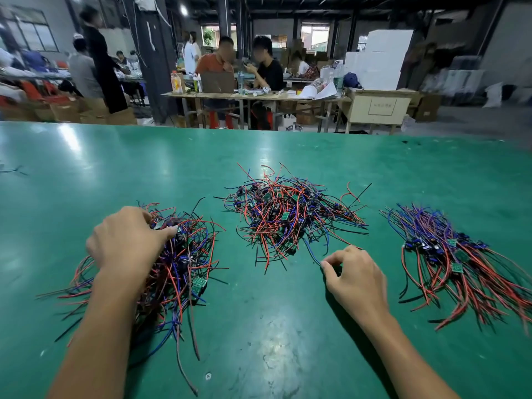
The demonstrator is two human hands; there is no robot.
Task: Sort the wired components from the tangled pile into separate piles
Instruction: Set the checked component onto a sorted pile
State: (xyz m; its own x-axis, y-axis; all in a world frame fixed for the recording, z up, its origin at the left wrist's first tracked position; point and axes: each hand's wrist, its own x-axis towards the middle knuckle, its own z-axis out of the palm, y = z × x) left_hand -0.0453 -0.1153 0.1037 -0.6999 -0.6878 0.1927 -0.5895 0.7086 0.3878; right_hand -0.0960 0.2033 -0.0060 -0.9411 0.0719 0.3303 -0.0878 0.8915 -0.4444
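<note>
Both our forearms reach over the green table (86, 168). Our left hand (126, 240) rests on the left pile (178, 269), fingers curled into its wires. Our right hand (354, 272) pinches a blue wire (312, 253) trailing from the tangled pile (288, 214); the sorted right pile (460, 260) lies apart.

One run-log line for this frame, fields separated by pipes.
left hand on left pile | right hand pinching blue wire from middle pile | right pile untouched
</note>
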